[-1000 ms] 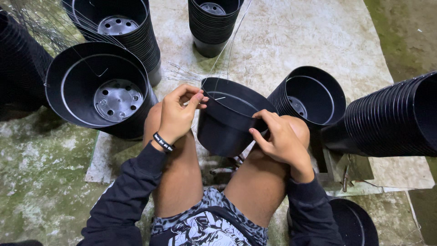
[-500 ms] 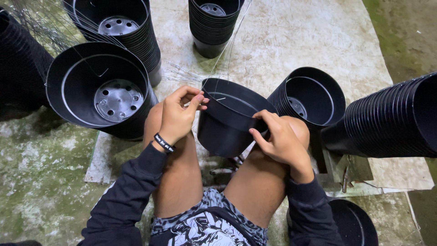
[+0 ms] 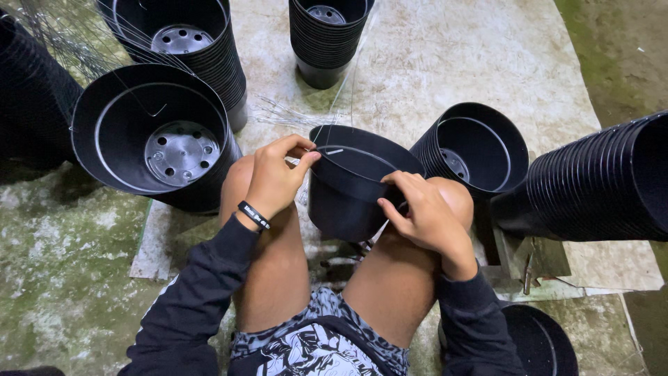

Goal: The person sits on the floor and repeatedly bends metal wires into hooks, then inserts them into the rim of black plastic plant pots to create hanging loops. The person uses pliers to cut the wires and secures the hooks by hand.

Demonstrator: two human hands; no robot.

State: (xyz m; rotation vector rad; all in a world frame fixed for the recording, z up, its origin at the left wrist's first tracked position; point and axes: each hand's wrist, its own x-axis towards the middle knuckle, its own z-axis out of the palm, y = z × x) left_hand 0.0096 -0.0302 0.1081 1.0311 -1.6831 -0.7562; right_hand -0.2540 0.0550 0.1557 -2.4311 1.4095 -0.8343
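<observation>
Nothing has moved: both hands [image 3: 348, 195] still grip black pot [image 3: 348, 191] above mossy concrete floor [image 3: 62, 278].

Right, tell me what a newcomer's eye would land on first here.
First the black plastic pot held between the person's knees, with the left hand pinching a thin wire at its rim and the right hand gripping its near side. Next, the stacks of black pots all around: a wide one at left, a long stack on its side at right.
</observation>
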